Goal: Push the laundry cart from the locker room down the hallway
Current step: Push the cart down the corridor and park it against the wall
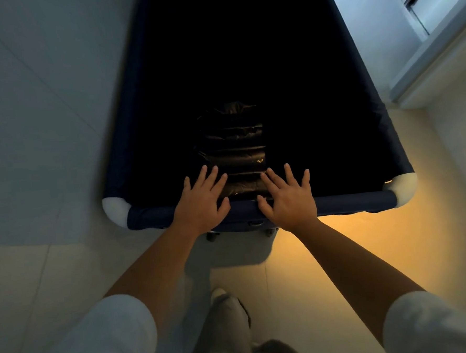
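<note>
Cart [131,144] ahead; jacket [234,149] inside; cabinet [398,43] right.

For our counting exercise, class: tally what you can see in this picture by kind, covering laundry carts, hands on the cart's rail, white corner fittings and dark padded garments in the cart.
Laundry cart: 1
Hands: 2, left hand, right hand
White corner fittings: 2
Dark padded garment: 1
Total: 6

One laundry cart [146,121], one dark quilted item [233,138] inside it, two white corner caps [115,209] at its near rim, two hands.
</note>
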Demonstrator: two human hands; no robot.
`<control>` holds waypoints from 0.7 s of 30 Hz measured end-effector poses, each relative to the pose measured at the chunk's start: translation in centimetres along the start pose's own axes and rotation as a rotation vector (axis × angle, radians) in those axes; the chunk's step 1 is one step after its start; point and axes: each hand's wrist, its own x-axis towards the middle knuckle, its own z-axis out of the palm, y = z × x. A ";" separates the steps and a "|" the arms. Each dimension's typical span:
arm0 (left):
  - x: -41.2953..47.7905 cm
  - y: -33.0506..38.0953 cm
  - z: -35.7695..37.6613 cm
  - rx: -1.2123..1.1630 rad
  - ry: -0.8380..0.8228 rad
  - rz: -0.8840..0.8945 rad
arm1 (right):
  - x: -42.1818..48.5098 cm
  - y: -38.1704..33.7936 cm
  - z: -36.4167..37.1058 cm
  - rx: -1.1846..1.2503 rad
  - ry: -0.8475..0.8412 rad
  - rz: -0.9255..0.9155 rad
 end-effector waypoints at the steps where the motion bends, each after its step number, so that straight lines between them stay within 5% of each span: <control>1: 0.0 0.0 0.0 0.002 -0.005 -0.001 | 0.0 0.0 0.0 0.007 0.003 -0.001; 21: -0.1 0.2 -0.1 0.015 0.042 -0.016 | -0.1 0.0 0.0 0.003 0.007 0.008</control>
